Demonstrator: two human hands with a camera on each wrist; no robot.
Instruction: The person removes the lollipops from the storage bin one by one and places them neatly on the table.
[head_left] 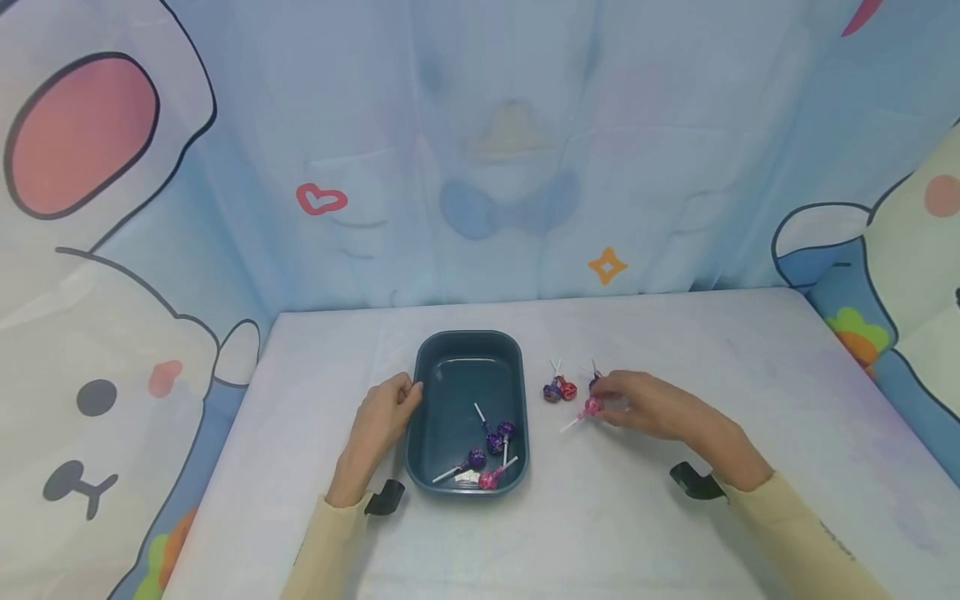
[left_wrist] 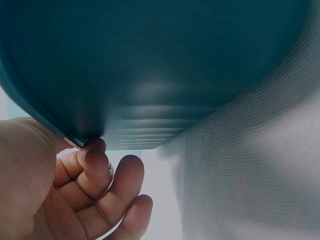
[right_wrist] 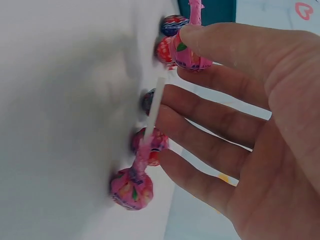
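My left hand [head_left: 381,417] pinches the left rim of a dark teal plastic tray [head_left: 467,335], its fingers curled at the edge in the left wrist view. My right hand [head_left: 651,406], to the right of the tray, pinches a pink-wrapped lollipop [head_left: 593,406] by its head between thumb and forefinger. Its white stick points down toward the tray. Beyond that hand, a dark purple lollipop [head_left: 595,382] is partly covered by the fingers. Under the palm in the right wrist view lies another pink lollipop [right_wrist: 132,190], with more wrapped heads behind it.
Inside the tray's near end lie several lollipops, among them a purple one [head_left: 476,457] and a pink one [head_left: 487,480]. Between tray and right hand rest a dark blue lollipop [head_left: 552,392] and a red one [head_left: 568,391]. A cartoon-printed curtain [head_left: 375,167] borders the white table [head_left: 600,525].
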